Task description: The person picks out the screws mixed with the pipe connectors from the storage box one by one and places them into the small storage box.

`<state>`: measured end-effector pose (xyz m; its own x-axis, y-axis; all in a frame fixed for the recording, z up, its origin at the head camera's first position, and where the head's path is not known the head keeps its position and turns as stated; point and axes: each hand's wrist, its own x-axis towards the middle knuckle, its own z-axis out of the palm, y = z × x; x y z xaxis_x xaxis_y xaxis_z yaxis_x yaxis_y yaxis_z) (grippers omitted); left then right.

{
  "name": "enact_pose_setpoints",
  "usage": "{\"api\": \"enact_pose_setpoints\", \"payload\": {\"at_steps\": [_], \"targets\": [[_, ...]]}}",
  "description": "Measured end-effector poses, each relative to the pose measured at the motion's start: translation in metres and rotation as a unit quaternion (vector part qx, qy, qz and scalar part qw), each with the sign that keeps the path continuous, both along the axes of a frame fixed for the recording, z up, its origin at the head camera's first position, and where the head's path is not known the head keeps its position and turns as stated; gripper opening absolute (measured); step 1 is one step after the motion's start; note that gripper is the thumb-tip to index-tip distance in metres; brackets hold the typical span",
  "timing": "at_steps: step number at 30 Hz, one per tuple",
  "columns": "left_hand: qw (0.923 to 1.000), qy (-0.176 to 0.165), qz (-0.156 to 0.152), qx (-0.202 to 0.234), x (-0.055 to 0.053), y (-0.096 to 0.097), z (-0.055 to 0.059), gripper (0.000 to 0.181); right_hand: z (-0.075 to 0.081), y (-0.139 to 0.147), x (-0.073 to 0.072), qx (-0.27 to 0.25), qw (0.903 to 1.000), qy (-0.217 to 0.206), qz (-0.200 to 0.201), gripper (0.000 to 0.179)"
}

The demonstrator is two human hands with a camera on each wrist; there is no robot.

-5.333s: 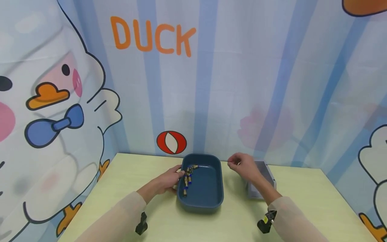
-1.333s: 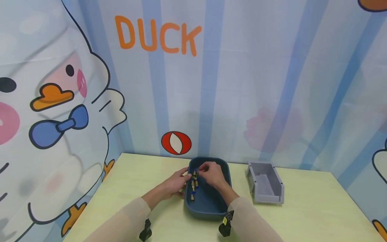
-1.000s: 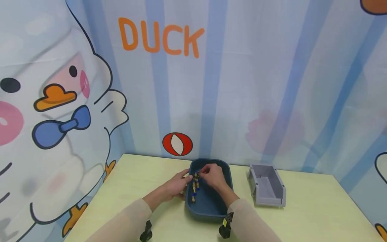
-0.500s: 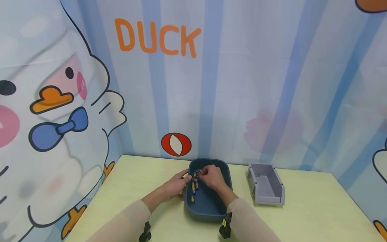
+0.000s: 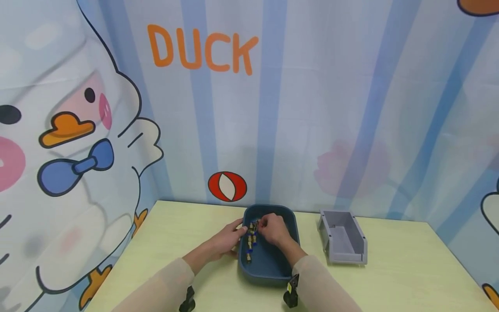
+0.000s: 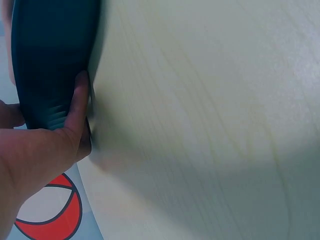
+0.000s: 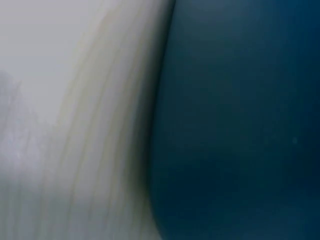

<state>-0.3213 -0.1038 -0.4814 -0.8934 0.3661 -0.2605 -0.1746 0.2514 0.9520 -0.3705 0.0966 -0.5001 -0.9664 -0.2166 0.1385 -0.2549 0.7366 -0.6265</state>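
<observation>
A dark blue plastic tub (image 5: 269, 269) stands on the table, with several small brass fittings (image 5: 249, 245) with blue collars along its left side. My left hand (image 5: 224, 240) grips the tub's left wall, thumb over the rim. In the left wrist view, fingers of the left hand (image 6: 45, 152) lie along the tub's outer wall (image 6: 50, 55). My right hand (image 5: 274, 229) reaches inside with bent fingers, the tips right at the upper end of the fittings. I cannot tell whether they pinch one. Only the tub's wall (image 7: 225, 125) and the table show in the right wrist view.
To the right of the tub stands a grey open-front storage bin (image 5: 345, 240). The pale yellow table (image 5: 397, 260) meets a printed duck curtain (image 5: 296, 130) at its back edge.
My right hand has moved left from beside the grey bin into the tub since the oldest frame. Over the last second its fingertips shift only slightly; the left hand keeps its grip.
</observation>
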Motion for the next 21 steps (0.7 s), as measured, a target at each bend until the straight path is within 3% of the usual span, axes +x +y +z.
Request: {"api": "enact_pose_setpoints", "payload": {"at_steps": [21], "targets": [[1.0, 0.008, -0.004, 0.004, 0.0023, 0.0007, 0.001, 0.055, -0.0009, 0.0, -0.0006, -0.002, 0.9996, -0.017, 0.022, 0.007]]}}
